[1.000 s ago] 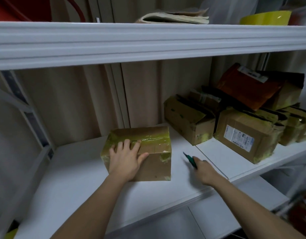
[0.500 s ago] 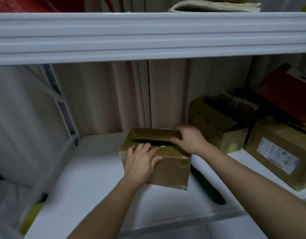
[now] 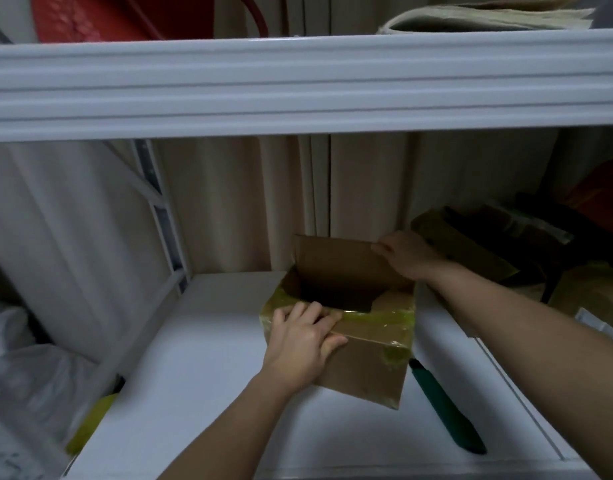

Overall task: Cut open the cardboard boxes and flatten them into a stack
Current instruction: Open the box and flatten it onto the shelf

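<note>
On the white shelf (image 3: 201,393) sits a brown cardboard box (image 3: 364,368), and its top is open now. A second ago the top was shut and taped, and half a second ago it showed only a thin dark slit. The far flap (image 3: 336,261) now stands up, and the inside looks dark. The left hand (image 3: 303,344) lies over the near left corner of the box with its fingers (image 3: 319,315) bent over the edge, holding it. The right hand (image 3: 407,254) grips the right end of the raised flap; a second ago it held the green knife (image 3: 447,410). The knife now lies flat on the shelf, just right of the box, long and thin. Shiny yellow-green tape (image 3: 381,317) runs along the near top edge and looks wrinkled. More brown boxes (image 3: 471,244) sit at the right, dim and blurry. The shelf looks smooth and flat.
</note>
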